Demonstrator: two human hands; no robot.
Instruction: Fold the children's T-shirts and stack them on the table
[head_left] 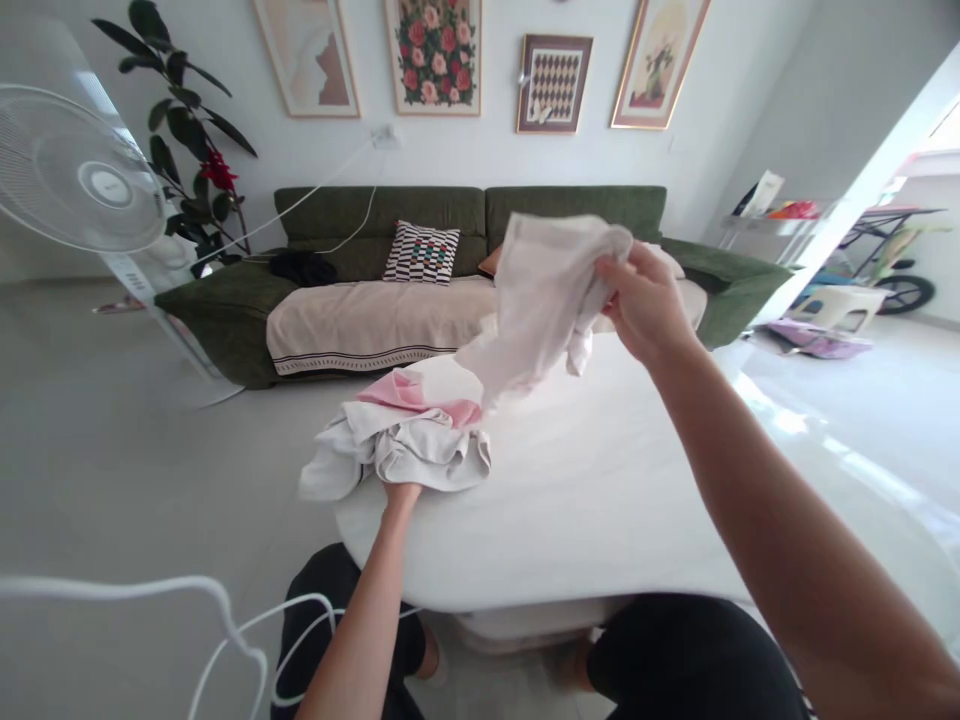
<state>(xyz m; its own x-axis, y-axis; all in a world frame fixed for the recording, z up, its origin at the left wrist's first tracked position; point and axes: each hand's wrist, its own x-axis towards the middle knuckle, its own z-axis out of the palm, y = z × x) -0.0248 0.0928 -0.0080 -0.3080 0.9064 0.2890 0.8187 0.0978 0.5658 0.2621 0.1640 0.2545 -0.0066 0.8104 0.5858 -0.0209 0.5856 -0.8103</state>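
Observation:
My right hand (646, 297) is raised over the table, its fingers pinched on the upper edge of a white and pink garment (544, 300). The held part hangs down as a thin, pale panel and runs left into a bunched heap on the near left end of the white table (585, 500). Pink fabric shows in the middle of the heap, with crumpled off-white folds in front. My left hand (403, 494) reaches under those front folds; only its wrist end shows, and the fingers are hidden by the fabric.
Behind the table stands a green sofa (352, 220) with a beige throw (375, 318) and a patterned cushion (421, 252). A white standing fan (109, 185) is at the left. A loose white cable (217, 590) curls at the lower left, near my legs.

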